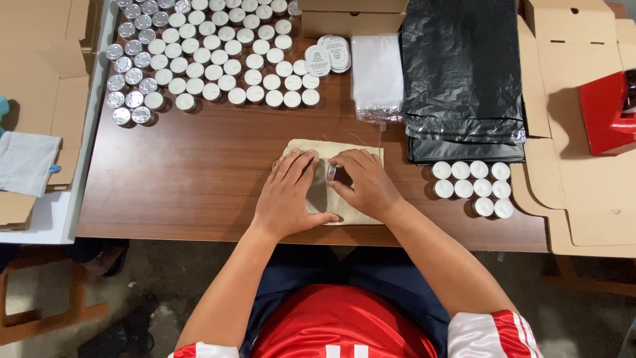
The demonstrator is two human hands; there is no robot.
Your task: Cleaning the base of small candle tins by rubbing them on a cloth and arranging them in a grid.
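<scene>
The small beige cloth pouch lies flat at the near edge of the brown table, and I judge I pin it down so it cannot slide. My left hand rests on it open, fingers spread, while my right hand pinches a small silver-rimmed tealight at its mouth. Rows of white tealights stand beyond, a smaller cluster of tealights to my right beside folded black bags.

The person wears a red shirt with white-and-red striped short sleeves. Dark blue trousers show below. Both forearms are bare.
</scene>
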